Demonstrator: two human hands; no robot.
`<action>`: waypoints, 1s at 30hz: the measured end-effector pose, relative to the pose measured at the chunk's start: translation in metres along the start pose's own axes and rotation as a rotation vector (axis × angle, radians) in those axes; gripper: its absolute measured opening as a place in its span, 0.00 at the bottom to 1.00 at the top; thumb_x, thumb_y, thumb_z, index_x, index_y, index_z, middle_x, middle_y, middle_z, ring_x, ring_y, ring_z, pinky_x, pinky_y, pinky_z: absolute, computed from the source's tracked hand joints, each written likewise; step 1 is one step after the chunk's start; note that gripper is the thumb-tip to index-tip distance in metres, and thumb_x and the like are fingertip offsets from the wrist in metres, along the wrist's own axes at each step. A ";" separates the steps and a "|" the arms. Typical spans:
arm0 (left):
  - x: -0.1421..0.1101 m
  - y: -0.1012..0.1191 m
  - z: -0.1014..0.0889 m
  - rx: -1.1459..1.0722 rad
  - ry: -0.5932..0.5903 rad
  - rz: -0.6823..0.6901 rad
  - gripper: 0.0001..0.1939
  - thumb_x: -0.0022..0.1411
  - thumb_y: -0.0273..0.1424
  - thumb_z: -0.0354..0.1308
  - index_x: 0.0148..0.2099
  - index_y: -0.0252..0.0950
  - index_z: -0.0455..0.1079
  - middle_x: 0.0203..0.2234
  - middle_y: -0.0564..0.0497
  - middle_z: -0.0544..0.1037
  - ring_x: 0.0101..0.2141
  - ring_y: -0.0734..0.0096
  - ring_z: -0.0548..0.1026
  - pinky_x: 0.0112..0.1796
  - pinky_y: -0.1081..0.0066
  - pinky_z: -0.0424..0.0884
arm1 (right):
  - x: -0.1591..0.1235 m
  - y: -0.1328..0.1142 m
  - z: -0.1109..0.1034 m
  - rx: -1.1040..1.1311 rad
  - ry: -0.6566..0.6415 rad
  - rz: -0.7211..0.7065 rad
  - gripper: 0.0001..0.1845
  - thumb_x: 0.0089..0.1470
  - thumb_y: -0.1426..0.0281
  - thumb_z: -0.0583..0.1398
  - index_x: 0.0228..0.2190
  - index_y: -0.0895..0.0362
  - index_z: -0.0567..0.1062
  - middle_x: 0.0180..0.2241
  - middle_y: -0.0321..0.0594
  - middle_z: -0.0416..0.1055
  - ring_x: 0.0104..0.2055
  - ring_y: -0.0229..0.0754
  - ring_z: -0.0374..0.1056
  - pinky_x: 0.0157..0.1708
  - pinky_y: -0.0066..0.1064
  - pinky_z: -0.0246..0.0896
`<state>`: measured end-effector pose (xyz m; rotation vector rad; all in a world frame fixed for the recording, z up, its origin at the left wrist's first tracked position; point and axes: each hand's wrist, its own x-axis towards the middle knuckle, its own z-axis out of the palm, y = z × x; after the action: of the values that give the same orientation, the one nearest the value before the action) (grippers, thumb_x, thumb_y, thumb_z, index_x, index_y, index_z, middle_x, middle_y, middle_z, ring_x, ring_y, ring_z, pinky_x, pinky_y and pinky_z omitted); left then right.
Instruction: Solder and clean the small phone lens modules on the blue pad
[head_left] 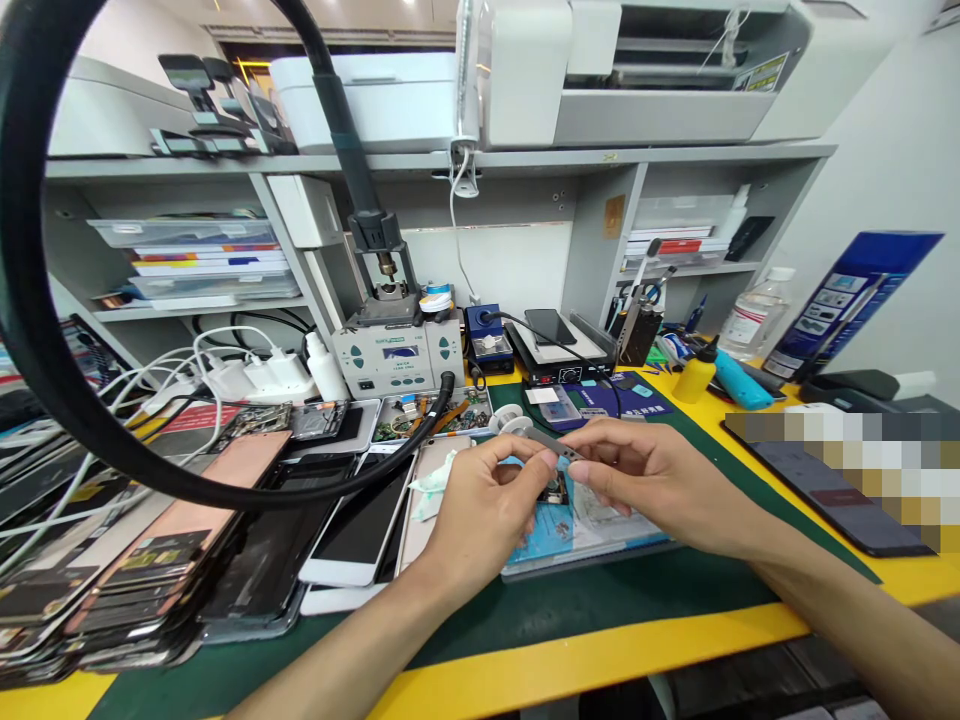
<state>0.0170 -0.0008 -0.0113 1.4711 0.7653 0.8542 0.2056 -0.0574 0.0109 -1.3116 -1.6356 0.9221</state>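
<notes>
Shelf (540, 160): grey, spanning the back of the scene, with a white machine on its top right.
Table (577, 655): yellow, its near edge showing below the arms.
Mat (600, 600): dark green, laid over the table.
Hose (22, 250): black, looping through the left foreground and running to the control box.
Stacked phones (142, 590): piled at the left, casings and screens overlapping.
Control box (401, 365): pale, with a small display, standing in front of the shelf.
Pad (555, 530): blue at its left part, flat on the mat beneath both hands.
Right hand (652, 480): thumb and fingers pinching the right end of the strip.
Left hand (487, 490): thumb and forefinger pinching the strip from the other side, close to the right fingertips.
Spool (510, 420): white, just beyond the left hand.
Strip (562, 445): thin, grey, with small holes; raised above the pad, between the two hands.
Dark part (555, 488): on the pad, below the strip, partly hidden by fingers.
</notes>
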 end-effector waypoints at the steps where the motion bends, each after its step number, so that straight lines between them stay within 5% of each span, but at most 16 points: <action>1: 0.000 0.000 0.000 -0.001 -0.004 -0.001 0.13 0.63 0.40 0.61 0.34 0.34 0.71 0.10 0.59 0.65 0.12 0.79 0.61 0.15 0.79 0.58 | 0.000 0.000 0.000 0.006 0.008 0.000 0.16 0.60 0.59 0.64 0.43 0.57 0.81 0.30 0.36 0.71 0.26 0.33 0.61 0.24 0.27 0.58; 8: -0.002 0.002 -0.001 0.000 -0.033 -0.026 0.14 0.64 0.41 0.59 0.36 0.34 0.75 0.10 0.57 0.66 0.13 0.78 0.62 0.16 0.78 0.60 | 0.003 0.004 -0.004 -0.093 0.054 -0.056 0.17 0.60 0.57 0.64 0.43 0.56 0.83 0.37 0.41 0.74 0.34 0.39 0.66 0.32 0.30 0.61; 19: -0.004 0.000 -0.001 0.054 -0.041 -0.001 0.15 0.66 0.41 0.58 0.37 0.34 0.75 0.12 0.58 0.66 0.14 0.78 0.62 0.17 0.77 0.58 | 0.003 0.005 -0.011 0.020 -0.008 0.108 0.29 0.60 0.51 0.62 0.49 0.62 0.79 0.25 0.36 0.66 0.27 0.37 0.59 0.27 0.31 0.55; 22: -0.006 -0.001 -0.001 0.158 0.023 0.120 0.13 0.66 0.39 0.58 0.34 0.35 0.72 0.16 0.57 0.66 0.17 0.78 0.62 0.19 0.77 0.58 | 0.004 0.010 -0.013 0.005 0.022 0.091 0.27 0.59 0.52 0.63 0.48 0.61 0.80 0.25 0.37 0.67 0.28 0.38 0.60 0.29 0.32 0.56; 26: -0.006 -0.004 -0.001 0.356 0.190 0.403 0.04 0.65 0.30 0.58 0.40 0.35 0.72 0.35 0.51 0.72 0.23 0.80 0.66 0.25 0.75 0.65 | 0.004 0.017 -0.016 0.034 0.050 0.089 0.24 0.57 0.52 0.66 0.45 0.59 0.81 0.27 0.38 0.69 0.29 0.38 0.61 0.30 0.32 0.56; 30: -0.006 -0.006 -0.002 0.522 0.241 0.562 0.09 0.65 0.25 0.56 0.48 0.35 0.71 0.44 0.48 0.70 0.24 0.81 0.66 0.27 0.74 0.67 | 0.004 0.016 -0.015 0.021 0.057 0.081 0.24 0.56 0.52 0.66 0.45 0.58 0.82 0.29 0.38 0.70 0.29 0.38 0.60 0.29 0.31 0.56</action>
<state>0.0123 -0.0050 -0.0173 2.1289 0.7995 1.3410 0.2253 -0.0501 0.0029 -1.3860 -1.5357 0.9391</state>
